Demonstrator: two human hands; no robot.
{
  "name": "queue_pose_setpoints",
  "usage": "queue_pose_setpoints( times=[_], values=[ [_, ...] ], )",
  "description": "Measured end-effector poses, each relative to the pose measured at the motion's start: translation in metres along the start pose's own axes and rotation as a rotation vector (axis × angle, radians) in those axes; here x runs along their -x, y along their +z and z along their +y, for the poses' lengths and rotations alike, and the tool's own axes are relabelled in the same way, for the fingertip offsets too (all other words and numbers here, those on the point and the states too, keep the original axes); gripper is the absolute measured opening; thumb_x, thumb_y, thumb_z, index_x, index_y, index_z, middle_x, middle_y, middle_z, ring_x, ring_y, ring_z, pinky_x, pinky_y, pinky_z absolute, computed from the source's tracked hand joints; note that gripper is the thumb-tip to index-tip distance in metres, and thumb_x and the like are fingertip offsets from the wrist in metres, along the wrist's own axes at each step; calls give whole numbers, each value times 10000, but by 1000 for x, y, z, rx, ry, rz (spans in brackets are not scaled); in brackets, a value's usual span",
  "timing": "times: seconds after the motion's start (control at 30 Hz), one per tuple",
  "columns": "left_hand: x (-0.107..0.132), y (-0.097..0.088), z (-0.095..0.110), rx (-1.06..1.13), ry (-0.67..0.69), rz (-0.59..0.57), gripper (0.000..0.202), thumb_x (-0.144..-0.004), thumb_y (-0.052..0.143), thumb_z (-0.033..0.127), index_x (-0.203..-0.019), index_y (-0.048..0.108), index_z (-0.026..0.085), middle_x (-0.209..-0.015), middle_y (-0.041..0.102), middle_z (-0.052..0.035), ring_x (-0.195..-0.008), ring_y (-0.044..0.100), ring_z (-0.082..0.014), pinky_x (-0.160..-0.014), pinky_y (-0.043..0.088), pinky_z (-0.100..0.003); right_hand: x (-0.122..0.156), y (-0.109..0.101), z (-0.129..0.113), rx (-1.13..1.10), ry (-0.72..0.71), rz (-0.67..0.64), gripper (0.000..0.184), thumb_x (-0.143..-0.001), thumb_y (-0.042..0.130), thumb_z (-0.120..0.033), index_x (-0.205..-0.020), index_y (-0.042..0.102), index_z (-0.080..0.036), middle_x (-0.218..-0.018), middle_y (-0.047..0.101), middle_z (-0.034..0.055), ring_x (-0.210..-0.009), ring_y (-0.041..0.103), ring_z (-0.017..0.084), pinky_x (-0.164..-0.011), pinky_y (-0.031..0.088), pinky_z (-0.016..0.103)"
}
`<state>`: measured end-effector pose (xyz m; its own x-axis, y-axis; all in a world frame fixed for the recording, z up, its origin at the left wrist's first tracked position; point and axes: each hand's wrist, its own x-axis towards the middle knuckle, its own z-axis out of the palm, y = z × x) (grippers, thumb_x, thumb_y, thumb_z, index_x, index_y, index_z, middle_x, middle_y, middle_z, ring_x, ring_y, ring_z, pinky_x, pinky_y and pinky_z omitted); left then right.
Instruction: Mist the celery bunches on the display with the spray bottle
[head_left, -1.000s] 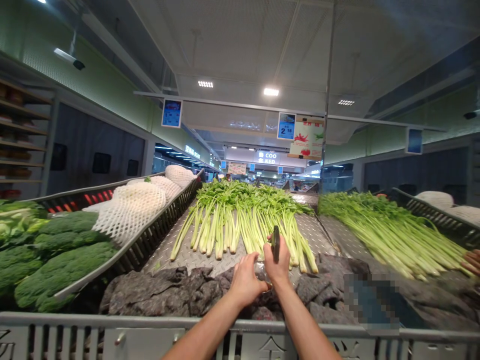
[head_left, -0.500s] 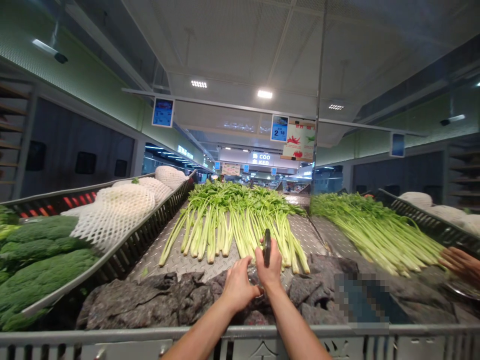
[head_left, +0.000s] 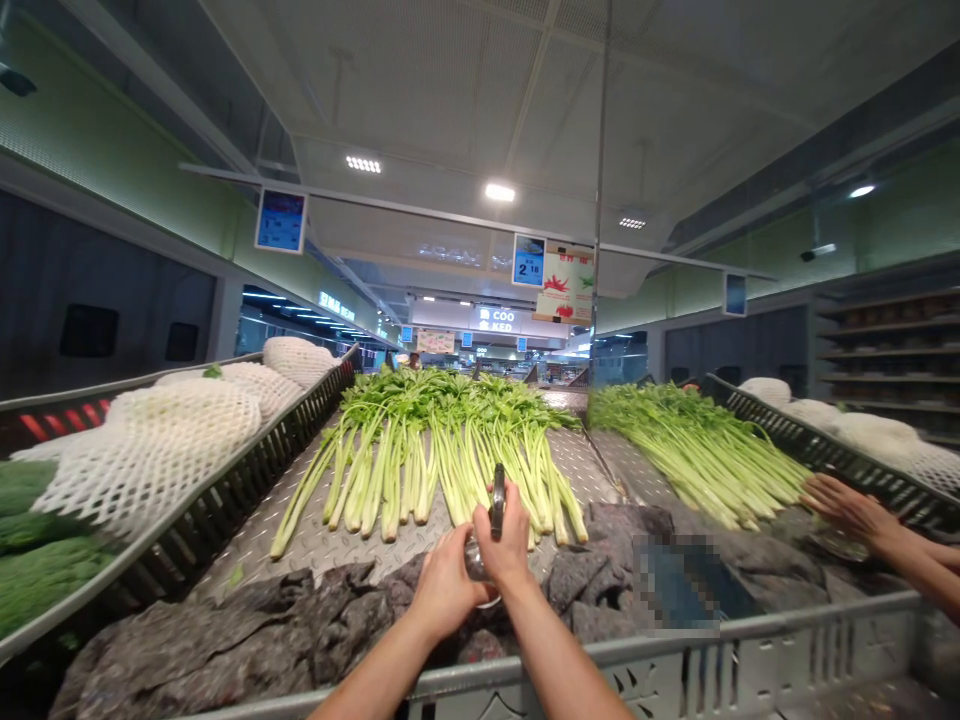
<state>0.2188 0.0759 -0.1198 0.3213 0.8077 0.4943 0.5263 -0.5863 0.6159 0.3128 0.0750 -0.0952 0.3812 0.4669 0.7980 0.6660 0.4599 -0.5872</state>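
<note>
My right hand [head_left: 507,540] is closed round a dark slim handle-like tool [head_left: 496,492] that sticks up from the fist. My left hand [head_left: 444,585] is curled against a small clear roll or container [head_left: 475,560] held between the two hands; I cannot make out what it is. Both hands hover over crumpled dark grey cloth [head_left: 300,625] at the front of a metal display bed. Just beyond them lie bunches of green celery stalks [head_left: 435,450] on the checker-plate surface [head_left: 315,535].
A grey metal rail [head_left: 750,640] runs along the front. Left: white foam-netted produce [head_left: 187,420] and dark green vegetables [head_left: 37,570] behind a black divider [head_left: 232,490]. Right: more celery [head_left: 697,450], where another person's hand [head_left: 855,510] reaches in.
The view has swung right, sliding the display leftward. The other person's hand has reached further in over the right celery. My hands keep the same grip together.
</note>
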Motion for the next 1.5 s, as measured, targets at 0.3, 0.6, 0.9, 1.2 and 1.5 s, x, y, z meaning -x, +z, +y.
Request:
queue_pose_setpoints(
  times=[0.3,0.6,0.9,1.2,1.5],
  values=[
    [-3,1,-3,3,15,-13,606,-529,611,182,-1102,417,152,-1099,530,-75,-1027,472,-223,-868,356,-333,1,2,1,19,-16,16,293,-624,420,-187,-911,473,-159,-771,572,51,-682,543,177,-656,411,305],
    [-4,2,-3,34,34,-43,614,-546,567,169,-1135,397,157,-1107,536,-71,-1017,485,-222,-854,369,-314,2,0,-3,56,-2,25,343,-606,418,-173,-944,463,-139,-788,572,67,-731,529,201,-735,383,363],
    [-5,2,-5,41,41,-49,614,-549,550,159,-1142,391,169,-1120,525,-70,-1026,479,-230,-866,364,-320,2,0,-3,59,-12,31,358,-602,418,-170,-958,454,-148,-816,577,68,-758,536,206,-776,364,387],
    [-3,0,0,-4,22,-62,579,-539,553,193,-1098,409,148,-1041,560,-74,-960,511,-229,-804,390,-301,5,2,-3,51,-4,-41,393,-615,454,-185,-1005,450,-139,-865,575,82,-815,538,213,-785,383,401],
    [0,-6,9,42,-45,-133,489,-538,564,312,-985,435,160,-996,553,-62,-945,510,-234,-831,372,-321,-73,-164,-35,-180,-173,-69,660,-663,526,-281,-1252,239,-208,-1028,529,74,-809,572,163,-644,473,303]
  ],
)
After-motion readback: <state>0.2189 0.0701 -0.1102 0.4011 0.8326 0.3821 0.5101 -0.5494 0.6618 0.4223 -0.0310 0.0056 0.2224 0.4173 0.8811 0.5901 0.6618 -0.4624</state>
